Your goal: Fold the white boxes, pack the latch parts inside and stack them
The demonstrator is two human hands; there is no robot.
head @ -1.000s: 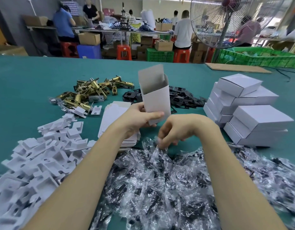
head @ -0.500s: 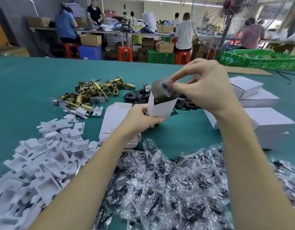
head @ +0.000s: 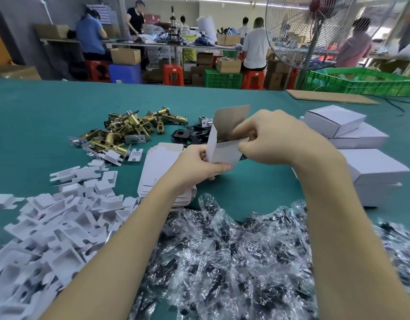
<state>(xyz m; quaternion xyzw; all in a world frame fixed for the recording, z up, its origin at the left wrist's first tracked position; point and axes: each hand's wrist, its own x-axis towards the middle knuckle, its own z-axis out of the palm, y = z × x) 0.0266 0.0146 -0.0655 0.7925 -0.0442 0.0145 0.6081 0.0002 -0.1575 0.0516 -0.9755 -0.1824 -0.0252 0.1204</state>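
My left hand grips the lower part of an open white box, held upright above the table with its top flap raised. My right hand is at the box's mouth, fingers curled and pressing into the opening; what it holds is hidden. Brass latch parts lie in a heap at the far left. Black plates sit behind the box. Clear bags of black parts cover the near table. Flat box blanks lie under my left wrist. Closed white boxes are stacked at the right.
Folded white card inserts pile up at the near left. A flat cardboard sheet and green crates sit at the far right edge. A standing fan and several people at benches are beyond the green table.
My right hand left the bag pile, rose to the box top with a bagged part, and now has dropped lower into the opening. The box's top flap stands visible again.
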